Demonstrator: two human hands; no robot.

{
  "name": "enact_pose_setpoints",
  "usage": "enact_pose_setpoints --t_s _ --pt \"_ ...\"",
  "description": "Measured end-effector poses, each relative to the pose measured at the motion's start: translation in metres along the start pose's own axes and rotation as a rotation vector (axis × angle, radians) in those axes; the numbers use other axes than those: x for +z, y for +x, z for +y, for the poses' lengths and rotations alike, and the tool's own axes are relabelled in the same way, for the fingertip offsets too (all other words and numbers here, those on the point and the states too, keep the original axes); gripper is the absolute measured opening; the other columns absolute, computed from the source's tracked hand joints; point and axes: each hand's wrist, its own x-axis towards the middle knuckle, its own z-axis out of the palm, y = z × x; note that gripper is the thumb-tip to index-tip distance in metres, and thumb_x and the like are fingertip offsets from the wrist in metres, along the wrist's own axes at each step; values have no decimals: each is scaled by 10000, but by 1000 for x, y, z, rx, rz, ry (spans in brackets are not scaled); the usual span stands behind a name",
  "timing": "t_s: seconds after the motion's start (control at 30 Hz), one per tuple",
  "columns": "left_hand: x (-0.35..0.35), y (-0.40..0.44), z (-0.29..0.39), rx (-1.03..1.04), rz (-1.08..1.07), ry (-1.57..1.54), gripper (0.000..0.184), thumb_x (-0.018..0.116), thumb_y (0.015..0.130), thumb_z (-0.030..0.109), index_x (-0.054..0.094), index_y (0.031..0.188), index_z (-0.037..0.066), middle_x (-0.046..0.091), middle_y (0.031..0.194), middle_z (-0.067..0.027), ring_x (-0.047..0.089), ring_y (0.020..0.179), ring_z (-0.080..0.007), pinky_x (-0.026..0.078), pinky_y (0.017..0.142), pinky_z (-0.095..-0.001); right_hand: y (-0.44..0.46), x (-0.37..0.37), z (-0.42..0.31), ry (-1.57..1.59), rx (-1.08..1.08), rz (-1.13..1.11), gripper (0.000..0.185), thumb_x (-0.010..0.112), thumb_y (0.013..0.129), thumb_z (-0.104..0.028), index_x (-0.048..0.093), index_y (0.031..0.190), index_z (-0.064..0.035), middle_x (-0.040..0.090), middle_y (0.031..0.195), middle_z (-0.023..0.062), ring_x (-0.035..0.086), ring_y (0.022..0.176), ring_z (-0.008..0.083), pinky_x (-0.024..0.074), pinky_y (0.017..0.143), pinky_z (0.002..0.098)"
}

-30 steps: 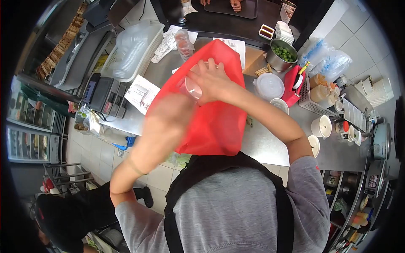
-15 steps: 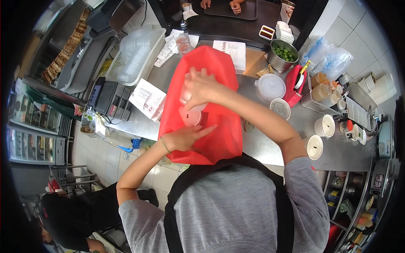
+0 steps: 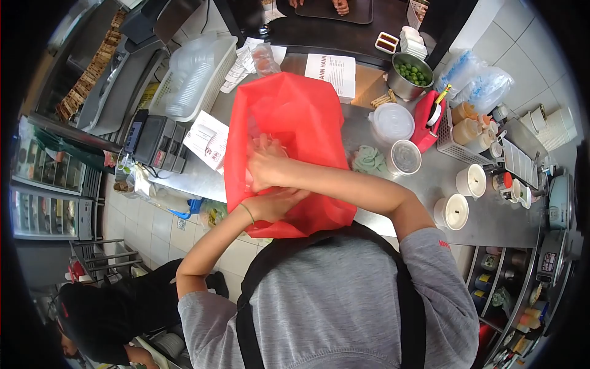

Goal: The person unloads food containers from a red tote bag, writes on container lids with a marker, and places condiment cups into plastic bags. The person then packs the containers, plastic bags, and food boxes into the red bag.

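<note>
The steel counter [image 3: 491, 215] stretches across, and by its near edge the red bag [image 3: 307, 104] gapes open, just ahead of the person's black apron [image 3: 253, 273]. The right forearm [image 3: 344, 184] slants over the bag's mouth, elbow bent outward. Down inside, the right hand [image 3: 267, 166] has its fingers curved and slightly spread; the left hand [image 3: 273, 206] lies lower, fingertips tucked from sight. I can't tell what either grips. A thin green band [image 3: 247, 213] rings the left wrist.
</note>
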Motion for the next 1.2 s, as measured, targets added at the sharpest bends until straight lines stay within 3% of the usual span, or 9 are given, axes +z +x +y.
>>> enact_pose_setpoints --t_s 0.07,0.27,0.5,0.57,0.77,0.93,1.0,1.07,1.2 --pt "-2 -11 10 -419 -40 -83 830 645 761 292 165 1376 9 388 1270 -274 502 1076 -363 410 894 -412 1 6 4 33 15 -28 848 761 492 -383 458 1229 -93 314 1271 213 320 1116 450 395 786 566" --pt "-42 -28 36 -755 -343 85 835 544 787 515 234 1344 -25 600 962 -216 615 823 -338 486 718 -411 -1 10 23 92 -105 23 962 771 479 -482 405 1268 -70 235 1350 228 264 1185 466 320 884 627" --pt "-72 -33 44 -579 -205 90 448 508 837 420 492 1080 44 593 882 -228 610 761 -352 486 656 -431 -38 -21 63 56 -14 89 1070 789 436 -528 345 1312 -103 250 1366 210 244 1240 417 224 947 620" --pt "-69 -26 42 -519 453 251 355 553 823 281 458 1093 70 528 1064 -236 609 779 -338 494 648 -414 -47 -27 79 -48 30 49 1034 792 459 -490 341 1307 -105 276 1358 191 262 1243 384 228 954 598" --pt "-32 -38 -23 -379 472 589 452 579 796 238 372 1174 100 471 1164 -166 609 761 -306 505 636 -338 -69 -23 134 -665 213 -90 301 530 775 -206 625 1044 -112 448 1269 86 389 1185 247 234 1014 428" --pt "-38 -31 10 -470 459 752 450 534 772 174 417 1200 101 493 1092 -105 592 804 -241 496 629 -266 -100 -66 98 -530 85 -154 222 528 720 -156 652 899 -115 618 937 90 545 961 215 374 839 400" --pt "-58 0 32 -444 498 809 443 510 742 152 475 1176 73 537 995 -60 528 951 -192 474 726 -294 -87 -14 97 -396 -219 145 126 537 709 -145 650 760 -118 611 825 67 569 829 225 385 799 358" --pt "-52 14 31 -332 447 954 327 504 732 148 574 1033 40 550 943 -48 455 1036 -191 424 841 -342 -85 29 97 -301 -498 400 116 545 719 -137 650 766 -127 600 811 70 569 784 226 383 844 379" --pt "-27 37 19 -197 202 914 176 512 729 149 670 729 70 593 864 -68 491 977 -228 394 857 -349 -95 47 108 -357 -557 164 144 556 730 -135 652 836 -124 612 823 119 589 769 259 357 904 441"
